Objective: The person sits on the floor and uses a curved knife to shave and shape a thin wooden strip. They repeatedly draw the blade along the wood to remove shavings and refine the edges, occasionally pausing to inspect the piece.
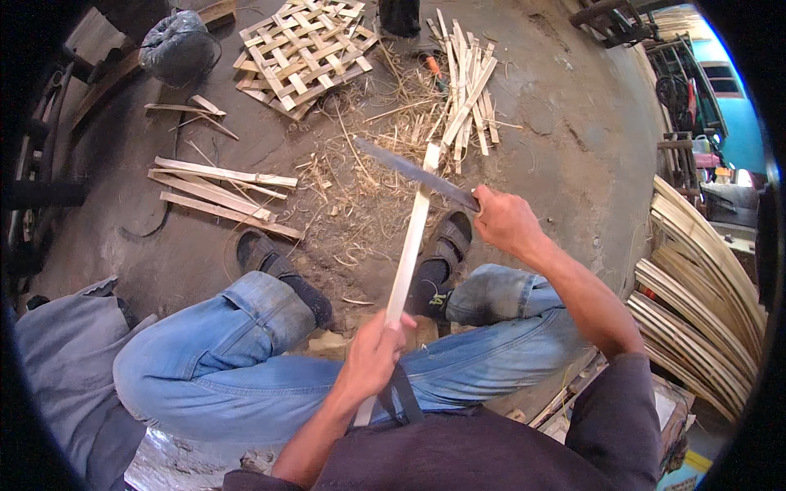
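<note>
Wooden strip (413,241), flat and pale, crosses a tapered metal blade (399,164).

The strip (412,245) is pale wood or bamboo, smooth on its flat face, with a slight sheen. The blade (391,159) is grey metal with a dull finish. The woven panel (304,51) consists of flat, matt wooden slats. The shavings (352,176) are thin, dry wood fibre, curled and rough. The floor (565,114) is matt, rough and scuffed. The bundle (173,51) has a glossy, wrinkled, plastic-like skin. The jeans (270,397) are faded denim, matt. The shirt (491,454) is dark, matt cloth.
</note>
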The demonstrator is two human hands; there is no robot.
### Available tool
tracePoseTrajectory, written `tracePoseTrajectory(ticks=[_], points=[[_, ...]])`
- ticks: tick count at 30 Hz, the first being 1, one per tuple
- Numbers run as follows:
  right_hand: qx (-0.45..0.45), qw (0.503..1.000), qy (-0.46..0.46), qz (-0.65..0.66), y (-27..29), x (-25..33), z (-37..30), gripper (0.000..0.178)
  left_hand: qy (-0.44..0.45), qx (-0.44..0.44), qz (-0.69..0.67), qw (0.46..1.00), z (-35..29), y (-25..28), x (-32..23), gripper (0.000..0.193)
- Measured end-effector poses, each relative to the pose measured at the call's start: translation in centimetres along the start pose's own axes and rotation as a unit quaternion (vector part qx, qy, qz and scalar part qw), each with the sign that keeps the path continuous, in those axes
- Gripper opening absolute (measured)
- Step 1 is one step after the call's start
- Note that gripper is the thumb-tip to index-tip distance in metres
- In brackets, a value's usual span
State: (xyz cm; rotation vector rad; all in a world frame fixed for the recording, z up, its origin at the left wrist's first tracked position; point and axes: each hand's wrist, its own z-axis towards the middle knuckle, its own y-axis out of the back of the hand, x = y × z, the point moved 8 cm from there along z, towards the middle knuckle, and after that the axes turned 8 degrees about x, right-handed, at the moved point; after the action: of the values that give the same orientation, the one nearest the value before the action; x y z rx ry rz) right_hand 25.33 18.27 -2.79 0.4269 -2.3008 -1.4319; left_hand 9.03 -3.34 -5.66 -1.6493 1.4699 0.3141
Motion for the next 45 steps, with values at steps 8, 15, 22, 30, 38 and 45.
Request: tracePoseTrajectory(ticks=[8, 15, 22, 30, 38, 45], points=[[-0.048, 0.996, 0.043, -0.061, -0.7, -0.1, 0.0, 0.011, 0.055, 0.051, -0.07, 0.995, -1.5, -0.4, 1.2, 0.024], [-0.015, 0.996, 0.051, -0.067, 0.5, -0.4, 0.8, 0.016, 0.063, 0.026, -0.116, 0.991, -2.0, -0.2, 1.2, 0.023], [-0.026, 0.998, -0.025, -0.049, -2.6, -3.0, 0.0, 0.007, 0.061, 0.054, -0.136, 0.987, -1.7, -0.9, 1.6, 0.02], [0.023, 0.979, 0.155, -0.131, -1.8, 3.4, -2.4, 0.012, 0.08, 0.04, -0.183, 0.979, -2.3, -0.7, 2.2, 0.019], [0.032, 0.985, 0.167, -0.009, -2.4, 5.7, -2.9, 0.006, 0.064, 0.05, -0.202, 0.976, -1.2, -0.7, 2.1, 0.021], [0.133, 0.978, 0.133, -0.093, -2.9, 6.7, -2.8, 0.01, 0.068, 0.08, -0.21, 0.972, -1.5, -1.6, 2.1, 0.022]])
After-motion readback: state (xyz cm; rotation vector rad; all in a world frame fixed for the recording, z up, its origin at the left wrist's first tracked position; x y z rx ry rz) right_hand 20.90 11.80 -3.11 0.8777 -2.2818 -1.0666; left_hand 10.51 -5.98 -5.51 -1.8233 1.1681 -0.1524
